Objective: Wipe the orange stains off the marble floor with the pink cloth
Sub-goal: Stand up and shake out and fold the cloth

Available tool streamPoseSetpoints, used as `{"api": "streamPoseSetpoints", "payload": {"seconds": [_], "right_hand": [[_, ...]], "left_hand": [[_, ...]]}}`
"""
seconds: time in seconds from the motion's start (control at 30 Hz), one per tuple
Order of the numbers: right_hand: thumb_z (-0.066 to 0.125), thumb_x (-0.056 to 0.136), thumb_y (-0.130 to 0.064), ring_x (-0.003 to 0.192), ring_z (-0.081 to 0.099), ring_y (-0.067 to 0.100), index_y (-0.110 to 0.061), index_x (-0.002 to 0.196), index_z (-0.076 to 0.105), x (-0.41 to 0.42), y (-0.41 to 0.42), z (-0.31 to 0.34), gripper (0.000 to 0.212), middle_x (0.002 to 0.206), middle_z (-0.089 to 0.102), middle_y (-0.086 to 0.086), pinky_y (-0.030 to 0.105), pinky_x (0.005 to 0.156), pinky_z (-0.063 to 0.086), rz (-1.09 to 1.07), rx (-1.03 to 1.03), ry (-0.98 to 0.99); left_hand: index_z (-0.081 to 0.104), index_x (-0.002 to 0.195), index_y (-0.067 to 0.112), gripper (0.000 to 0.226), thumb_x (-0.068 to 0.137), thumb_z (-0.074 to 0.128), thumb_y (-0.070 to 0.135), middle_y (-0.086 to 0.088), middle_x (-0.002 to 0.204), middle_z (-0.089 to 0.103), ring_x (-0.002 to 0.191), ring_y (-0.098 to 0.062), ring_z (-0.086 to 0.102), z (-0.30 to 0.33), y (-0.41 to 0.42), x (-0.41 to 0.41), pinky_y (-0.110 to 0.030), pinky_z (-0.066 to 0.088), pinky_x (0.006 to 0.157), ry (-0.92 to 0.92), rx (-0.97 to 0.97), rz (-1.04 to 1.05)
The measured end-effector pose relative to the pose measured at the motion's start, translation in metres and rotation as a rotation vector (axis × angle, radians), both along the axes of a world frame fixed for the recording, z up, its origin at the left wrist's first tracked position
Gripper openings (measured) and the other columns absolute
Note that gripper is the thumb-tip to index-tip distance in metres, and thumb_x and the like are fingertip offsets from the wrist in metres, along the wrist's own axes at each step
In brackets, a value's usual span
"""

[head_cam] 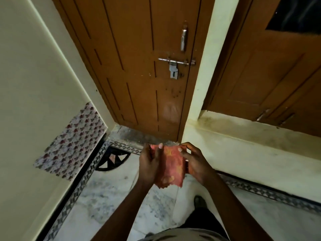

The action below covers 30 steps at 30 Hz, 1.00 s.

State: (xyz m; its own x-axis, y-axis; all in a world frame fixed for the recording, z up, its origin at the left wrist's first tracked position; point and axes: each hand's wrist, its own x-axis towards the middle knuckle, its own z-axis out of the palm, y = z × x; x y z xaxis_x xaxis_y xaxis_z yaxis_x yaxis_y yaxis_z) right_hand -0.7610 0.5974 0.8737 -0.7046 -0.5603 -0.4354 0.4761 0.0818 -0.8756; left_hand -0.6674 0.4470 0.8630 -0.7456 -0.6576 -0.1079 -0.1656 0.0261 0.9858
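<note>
The pink cloth, blotched with orange and yellow, hangs between both of my hands at waist height above the marble floor. My left hand grips its left edge with the thumb laid over the front. Fingertips of my right hand pinch the upper right corner. The cloth's ragged lower edge hangs free. No orange stain shows clearly on the white and grey floor; a small orange patch sits inside the dark corner inlay.
A closed brown door with a metal latch stands ahead. A cream wall with a patterned patch is on the left. A low cream ledge and a second door are on the right. My foot is below.
</note>
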Motion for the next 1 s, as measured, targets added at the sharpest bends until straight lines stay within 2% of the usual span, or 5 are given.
{"api": "streamPoseSetpoints", "payload": {"seconds": [0.17, 0.33, 0.67, 0.87, 1.0], "right_hand": [[0.083, 0.083, 0.008, 0.088, 0.08, 0.028, -0.026, 0.125, 0.065, -0.066, 0.023, -0.014, 0.057, 0.106, 0.079, 0.013, 0.055, 0.071, 0.066, -0.034, 0.077, 0.052], [0.077, 0.09, 0.005, 0.103, 0.077, 0.034, -0.031, 0.132, 0.062, -0.178, 0.064, -0.041, 0.057, 0.115, 0.078, 0.017, 0.052, 0.081, 0.065, -0.187, 0.04, 0.014], [0.075, 0.071, -0.016, 0.101, 0.075, 0.034, -0.027, 0.096, 0.079, -0.37, 0.103, -0.123, 0.027, 0.105, 0.079, 0.0, 0.067, 0.078, 0.061, -0.1, 0.248, 0.223], [0.074, 0.067, -0.016, 0.104, 0.074, 0.011, -0.029, 0.106, 0.08, -0.441, 0.089, -0.164, 0.042, 0.104, 0.081, -0.008, 0.037, 0.091, 0.063, -0.14, 0.31, 0.262], [0.08, 0.073, -0.031, 0.11, 0.069, 0.009, -0.027, 0.124, 0.074, -0.469, 0.081, -0.196, 0.051, 0.118, 0.076, -0.009, 0.03, 0.093, 0.058, -0.132, 0.413, 0.33]], "left_hand": [[0.051, 0.105, 0.023, 0.033, 0.097, 0.065, 0.051, -0.002, 0.095, 0.07, 0.088, -0.021, 0.071, -0.012, 0.019, -0.081, -0.037, 0.058, 0.072, -0.024, 0.063, -0.061], [0.046, 0.119, 0.022, 0.03, 0.101, 0.066, 0.008, -0.025, 0.103, 0.067, 0.076, -0.021, 0.068, -0.03, 0.045, -0.171, -0.027, 0.054, 0.059, 0.064, 0.13, -0.251], [0.07, 0.118, 0.004, 0.027, 0.095, 0.062, -0.007, 0.0, 0.093, 0.077, 0.071, 0.001, 0.067, -0.095, 0.089, -0.377, -0.013, 0.054, 0.061, -0.313, -0.029, -0.339], [0.071, 0.116, 0.004, 0.026, 0.103, 0.061, 0.024, -0.025, 0.111, 0.074, 0.098, -0.043, 0.073, -0.152, 0.079, -0.466, -0.052, 0.064, 0.085, -0.399, 0.143, -0.421], [0.071, 0.119, -0.001, 0.029, 0.106, 0.058, 0.021, -0.025, 0.112, 0.075, 0.093, -0.034, 0.075, -0.182, 0.083, -0.493, -0.038, 0.063, 0.073, -0.395, -0.048, -0.374]]}}
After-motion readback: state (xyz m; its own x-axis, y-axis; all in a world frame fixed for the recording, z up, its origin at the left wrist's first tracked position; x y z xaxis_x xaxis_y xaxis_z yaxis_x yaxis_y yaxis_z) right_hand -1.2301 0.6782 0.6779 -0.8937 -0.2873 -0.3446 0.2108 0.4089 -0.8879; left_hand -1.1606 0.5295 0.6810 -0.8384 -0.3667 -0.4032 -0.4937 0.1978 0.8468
